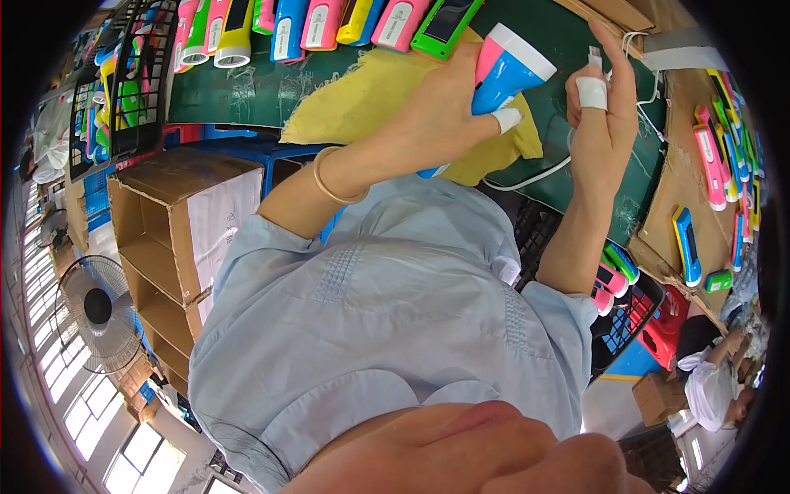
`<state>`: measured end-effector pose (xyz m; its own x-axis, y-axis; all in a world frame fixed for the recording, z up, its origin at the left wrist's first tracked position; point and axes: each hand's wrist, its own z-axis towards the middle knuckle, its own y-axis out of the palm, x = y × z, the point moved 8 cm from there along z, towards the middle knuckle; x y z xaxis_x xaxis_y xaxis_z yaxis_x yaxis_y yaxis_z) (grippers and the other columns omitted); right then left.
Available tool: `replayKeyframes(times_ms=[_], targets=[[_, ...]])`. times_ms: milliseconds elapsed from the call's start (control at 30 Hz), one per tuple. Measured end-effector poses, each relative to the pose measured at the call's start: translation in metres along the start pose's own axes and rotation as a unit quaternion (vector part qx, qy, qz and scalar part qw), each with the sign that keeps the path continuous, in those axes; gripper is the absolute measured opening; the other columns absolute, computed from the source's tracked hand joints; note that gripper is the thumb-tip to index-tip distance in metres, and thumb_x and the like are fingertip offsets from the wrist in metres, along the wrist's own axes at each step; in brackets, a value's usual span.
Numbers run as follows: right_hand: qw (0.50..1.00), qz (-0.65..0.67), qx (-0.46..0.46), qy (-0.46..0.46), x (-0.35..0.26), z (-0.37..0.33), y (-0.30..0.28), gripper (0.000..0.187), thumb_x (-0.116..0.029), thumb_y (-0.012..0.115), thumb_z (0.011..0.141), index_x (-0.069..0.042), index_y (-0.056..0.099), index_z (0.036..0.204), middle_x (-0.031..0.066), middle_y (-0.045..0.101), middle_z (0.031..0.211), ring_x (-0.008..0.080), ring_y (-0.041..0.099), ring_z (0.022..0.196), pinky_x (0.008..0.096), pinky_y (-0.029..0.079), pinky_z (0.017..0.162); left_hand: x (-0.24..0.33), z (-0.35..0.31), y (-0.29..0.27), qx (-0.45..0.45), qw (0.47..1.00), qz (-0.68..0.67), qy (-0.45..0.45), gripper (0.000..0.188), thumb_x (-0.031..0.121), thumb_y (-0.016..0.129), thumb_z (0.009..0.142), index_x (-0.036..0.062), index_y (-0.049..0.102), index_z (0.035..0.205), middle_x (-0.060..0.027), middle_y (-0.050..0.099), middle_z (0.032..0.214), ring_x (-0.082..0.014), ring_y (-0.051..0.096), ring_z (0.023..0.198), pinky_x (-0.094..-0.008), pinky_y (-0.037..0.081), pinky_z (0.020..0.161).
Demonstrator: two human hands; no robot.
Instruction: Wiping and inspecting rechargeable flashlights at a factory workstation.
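While your left hand (444,107) holds the blue-and-pink flashlight (504,78) in a closed grip over the yellow cloth (354,100), your right hand (605,123) appears to pinch the plug (595,56) of a white cable (541,174) just beside it. Should the left grip loosen on the smooth casing, the flashlight could fall; should the cable's loop catch at the worktop (239,97) edge, the plug could be tugged away. Farther out, a wide swing could disturb the row of coloured flashlights (323,20).

Blue-and-pink flashlight (500,85) is looking like smooth, glossy plastic, yellow cloth (354,92) is looking kinda matt and rumpled, and that box shelf (177,174) is showing dull cardboard.
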<state>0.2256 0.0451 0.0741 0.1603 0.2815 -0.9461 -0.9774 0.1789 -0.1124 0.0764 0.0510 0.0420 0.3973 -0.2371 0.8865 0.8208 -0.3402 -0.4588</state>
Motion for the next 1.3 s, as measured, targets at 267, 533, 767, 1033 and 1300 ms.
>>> replayKeyframes(times_ms=[267, 533, 767, 1033, 1300], targets=[[0.966, -0.160, -0.181, -0.092, -0.002, 0.023, 0.033, 0.024, -0.025, 0.050, 0.088, -0.003, 0.061, 0.089, 0.0024, 0.057, 0.078, 0.0103, 0.051, 0.071, 0.0217, 0.040, 0.065, 0.010, -0.004, 0.011, -0.087, 0.995, 0.038, -0.030, 0.052, 0.019, 0.069, 0.071, -0.0078, 0.043, 0.106, -0.0235, 0.056, 0.086, -0.0372, 0.058, 0.081, -0.0401, 0.046, 0.070], [0.966, -0.002, -0.237, -0.101, 0.027, 0.008, 0.035, 0.023, -0.022, 0.051, 0.082, 0.000, 0.058, 0.082, 0.0058, 0.056, 0.079, 0.0130, 0.052, 0.073, 0.0230, 0.039, 0.066, -0.004, -0.017, 0.034, -0.230, 0.957, -0.127, -0.123, 0.053, 0.016, 0.068, 0.067, -0.0027, 0.045, 0.112, -0.0114, 0.058, 0.083, -0.0225, 0.059, 0.071, -0.0315, 0.047, 0.064], [0.961, -0.026, -0.264, -0.071, 0.026, 0.009, 0.037, 0.021, -0.019, 0.049, 0.080, -0.001, 0.058, 0.085, 0.0046, 0.055, 0.080, 0.0121, 0.051, 0.074, 0.0228, 0.038, 0.066, -0.011, -0.016, 0.033, -0.210, 0.967, -0.041, -0.140, 0.051, 0.015, 0.068, 0.068, -0.0038, 0.046, 0.110, -0.0101, 0.058, 0.079, -0.0223, 0.060, 0.071, -0.0329, 0.047, 0.064], [0.976, -0.192, -0.062, -0.077, 0.015, 0.014, 0.019, 0.026, -0.015, 0.049, 0.088, -0.003, 0.057, 0.108, 0.0053, 0.059, 0.085, 0.0130, 0.053, 0.078, 0.0233, 0.042, 0.072, -0.016, -0.004, 0.024, -0.142, 0.988, -0.015, -0.063, 0.062, 0.015, 0.068, 0.070, -0.0023, 0.039, 0.121, -0.0127, 0.057, 0.090, -0.0253, 0.058, 0.076, -0.0341, 0.047, 0.068], [0.979, 0.105, -0.099, 0.147, 0.028, -0.032, 0.014, 0.017, -0.015, 0.052, 0.089, -0.001, 0.060, 0.095, -0.0027, 0.052, 0.068, 0.0014, 0.042, 0.058, 0.0171, 0.030, 0.050, 0.000, 0.014, -0.009, -0.037, 0.997, -0.062, -0.018, 0.060, 0.026, 0.068, 0.076, 0.0000, 0.039, 0.122, -0.0129, 0.054, 0.100, -0.0244, 0.056, 0.090, -0.0342, 0.046, 0.079]])
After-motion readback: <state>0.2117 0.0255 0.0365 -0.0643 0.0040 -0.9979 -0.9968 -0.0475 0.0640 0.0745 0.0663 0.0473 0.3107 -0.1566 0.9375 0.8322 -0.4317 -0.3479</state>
